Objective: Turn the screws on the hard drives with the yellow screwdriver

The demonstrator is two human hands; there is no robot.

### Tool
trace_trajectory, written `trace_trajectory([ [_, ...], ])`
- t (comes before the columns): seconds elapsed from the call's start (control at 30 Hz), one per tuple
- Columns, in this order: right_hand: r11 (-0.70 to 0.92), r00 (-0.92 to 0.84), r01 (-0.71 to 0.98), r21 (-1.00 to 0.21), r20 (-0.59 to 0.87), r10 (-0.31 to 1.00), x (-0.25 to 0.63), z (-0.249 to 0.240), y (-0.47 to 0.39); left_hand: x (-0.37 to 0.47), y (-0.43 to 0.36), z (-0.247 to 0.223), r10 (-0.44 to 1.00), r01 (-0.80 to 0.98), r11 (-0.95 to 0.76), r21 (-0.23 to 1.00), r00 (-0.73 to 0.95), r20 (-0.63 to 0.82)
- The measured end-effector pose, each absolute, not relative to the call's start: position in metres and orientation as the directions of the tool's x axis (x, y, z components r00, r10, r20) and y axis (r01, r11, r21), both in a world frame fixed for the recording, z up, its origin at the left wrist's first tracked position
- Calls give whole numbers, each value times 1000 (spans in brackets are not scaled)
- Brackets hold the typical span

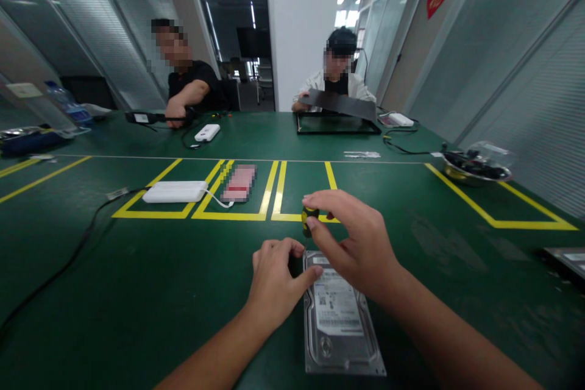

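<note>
A silver hard drive point(350, 350) lies flat on the green table in front of me, its white label facing up. My right hand point(359, 234) grips a short screwdriver point(307, 224) with a black and yellow handle. The screwdriver stands nearly upright, its thin shaft pointing down at the drive's far left corner. My left hand point(274, 274) is closed at that same corner, thumb on the top face and index finger beside the shaft. Exactly where the tip touches is too small to make out.
Beyond my hands lie a white power bank point(175, 191) and a pink phone point(240, 183) joined by a cable. A metal bowl point(478, 173) of dark parts stands right, near another drive point(564, 261). Across the table, one person holds a dark panel point(340, 103); another reaches forward.
</note>
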State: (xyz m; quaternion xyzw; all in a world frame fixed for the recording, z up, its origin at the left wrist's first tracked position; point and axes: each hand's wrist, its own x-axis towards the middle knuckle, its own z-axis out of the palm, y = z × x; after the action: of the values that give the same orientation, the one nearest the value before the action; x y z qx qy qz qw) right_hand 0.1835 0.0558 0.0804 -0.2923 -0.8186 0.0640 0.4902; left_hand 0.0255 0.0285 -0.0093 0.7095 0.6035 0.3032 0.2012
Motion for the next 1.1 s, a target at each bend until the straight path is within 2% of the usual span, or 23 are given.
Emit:
trace_trajectory([
  [0.13, 795, -286, 465, -390, 784, 551, 183, 81, 56, 25, 29, -9, 979, 732, -192, 653, 95, 181],
  [0.4, 818, -343, 422, -390, 767, 543, 183, 82, 57, 25, 28, -9, 981, 733, -185, 655, 93, 173],
  [1.1, 811, -312, 453, -371, 786, 534, 185, 82, 54, 25, 30, -8, 984, 748, -175, 640, 103, 149],
])
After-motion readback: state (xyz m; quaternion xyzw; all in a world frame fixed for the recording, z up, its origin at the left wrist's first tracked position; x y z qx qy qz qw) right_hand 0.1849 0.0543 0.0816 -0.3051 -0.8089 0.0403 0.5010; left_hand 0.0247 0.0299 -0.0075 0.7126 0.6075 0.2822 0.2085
